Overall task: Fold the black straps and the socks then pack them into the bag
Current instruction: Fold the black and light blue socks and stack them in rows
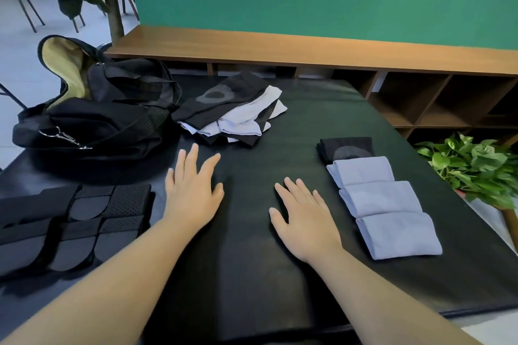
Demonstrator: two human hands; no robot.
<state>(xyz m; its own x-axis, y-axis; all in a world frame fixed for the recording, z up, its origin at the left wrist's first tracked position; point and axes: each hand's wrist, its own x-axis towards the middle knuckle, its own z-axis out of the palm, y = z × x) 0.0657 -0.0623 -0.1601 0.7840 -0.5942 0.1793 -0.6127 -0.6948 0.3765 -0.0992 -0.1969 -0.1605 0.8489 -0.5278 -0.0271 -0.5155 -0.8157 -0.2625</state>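
Note:
My left hand (192,190) and my right hand (304,218) hover flat over the black table mat (252,260), fingers straight, holding nothing. A loose pile of black and pale blue socks (232,109) lies just beyond my left hand. To the right sits a row of folded socks: one black (347,148) at the far end, then three pale blue ones (384,204). Folded black straps (73,224) lie at the left edge. The open black bag (92,120) with a yellow lining stands at the far left.
A wooden shelf unit (420,98) runs behind the table under a green wall. A potted green plant (473,168) stands off the table's right edge. A tree trunk (115,8) and chairs are at the back left.

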